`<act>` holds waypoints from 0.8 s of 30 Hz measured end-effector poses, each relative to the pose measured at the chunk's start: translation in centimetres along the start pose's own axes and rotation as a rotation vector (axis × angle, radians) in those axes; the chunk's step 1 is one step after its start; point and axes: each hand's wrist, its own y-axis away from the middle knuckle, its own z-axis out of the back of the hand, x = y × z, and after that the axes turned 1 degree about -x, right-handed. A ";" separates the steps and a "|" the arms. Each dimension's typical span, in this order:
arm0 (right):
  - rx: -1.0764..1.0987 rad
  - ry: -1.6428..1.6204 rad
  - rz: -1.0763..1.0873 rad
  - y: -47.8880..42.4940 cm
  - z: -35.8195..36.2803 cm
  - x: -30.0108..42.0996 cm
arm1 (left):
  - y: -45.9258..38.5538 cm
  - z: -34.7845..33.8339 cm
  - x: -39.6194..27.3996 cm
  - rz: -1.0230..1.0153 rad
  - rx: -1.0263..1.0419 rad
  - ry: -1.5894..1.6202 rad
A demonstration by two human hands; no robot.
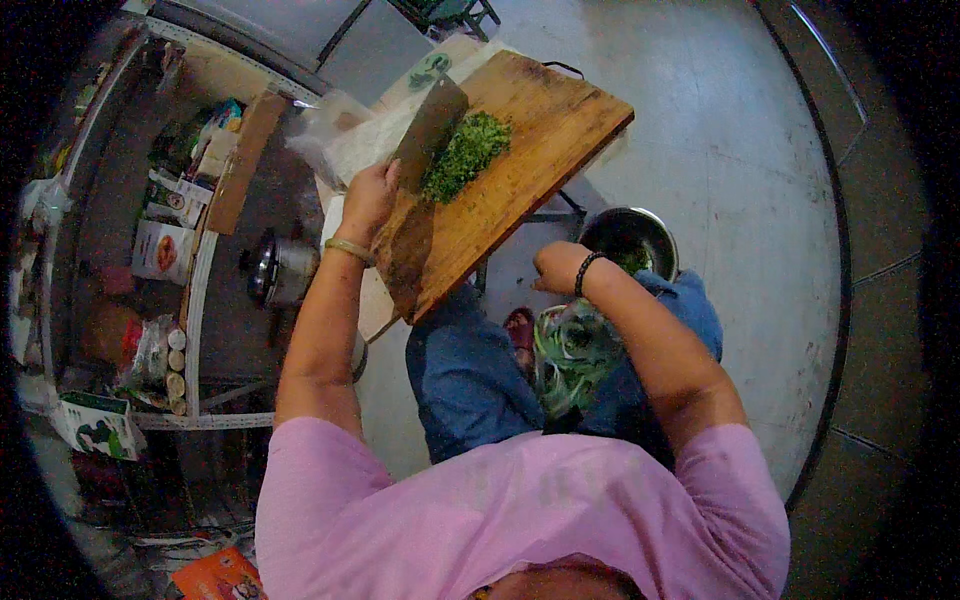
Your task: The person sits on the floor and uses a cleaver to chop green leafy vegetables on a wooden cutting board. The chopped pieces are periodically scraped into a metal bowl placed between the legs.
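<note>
My left hand (369,199) grips the near end of a wide-bladed cleaver (433,127), its blade upright along the left side of a wooden cutting board (540,142). Just right of the blade lies a heap of finely chopped greens (469,156). My right hand (559,268) hangs off the board's near right side, fingers curled; whether anything is in them is hidden. Beyond it stands a metal pot (660,232) with some greens inside. Below the hand, between my knees, is a plastic bag (574,352) of leafy greens.
A clear plastic bag (330,135) lies left of the board. Metal shelving (196,322) with packages stands at the left, with a lidded metal pot (281,268) near it. The board rests on a small table (379,307). My foot in a red sandal (519,330) is under me.
</note>
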 end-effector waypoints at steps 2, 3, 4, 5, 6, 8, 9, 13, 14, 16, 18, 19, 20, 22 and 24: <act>-0.014 0.003 0.020 -0.3 -0.5 0.2 | 0.1 -1.8 2.2 0.007 -0.004 -0.057; -0.026 0.006 0.019 -0.5 -0.6 -0.1 | -0.2 -1.6 1.8 -0.014 0.011 -0.061; -0.023 -0.008 0.007 -0.5 -0.7 -0.2 | -0.4 -1.2 1.5 -0.034 0.025 -0.064; -0.020 -0.023 -0.005 -0.6 -0.9 -0.3 | -0.7 -0.8 1.2 -0.055 0.040 -0.068; -0.018 -0.037 -0.019 -0.6 -0.9 -0.6 | -0.6 -0.4 0.3 -0.039 0.023 -0.046; 0.010 -0.018 -0.024 -0.2 -0.1 -0.5 | 0.0 0.2 -1.6 -0.010 -0.003 0.000; 0.031 -0.009 -0.009 0.0 0.0 0.0 | 0.3 -0.7 -0.4 -0.062 -0.070 -0.023; -0.020 -0.017 -0.008 -0.1 -0.3 0.2 | -0.6 -1.9 2.5 -0.080 -0.023 -0.057; -0.017 -0.032 -0.014 -0.1 -0.4 0.0 | -1.0 -1.1 2.2 -0.034 0.068 -0.052; -0.017 -0.044 -0.026 -0.1 -0.3 -0.5 | -0.5 0.4 -0.7 -0.033 0.024 -0.003; -0.003 -0.037 -0.003 -0.1 -0.3 -0.2 | 0.1 0.1 -0.5 -0.016 -0.004 -0.014; 0.003 -0.032 0.001 -0.1 -0.2 0.2 | 0.5 -1.2 0.7 0.001 -0.011 -0.048; 0.008 -0.027 0.004 0.0 -0.1 0.6 | 0.6 -2.1 2.1 0.017 -0.018 -0.083; 0.002 -0.029 -0.004 0.0 0.0 0.4 | -0.2 -1.6 2.0 -0.011 0.029 -0.093; -0.016 -0.050 -0.017 -0.1 -0.3 -0.2 | -0.7 -0.7 1.0 -0.012 0.053 -0.073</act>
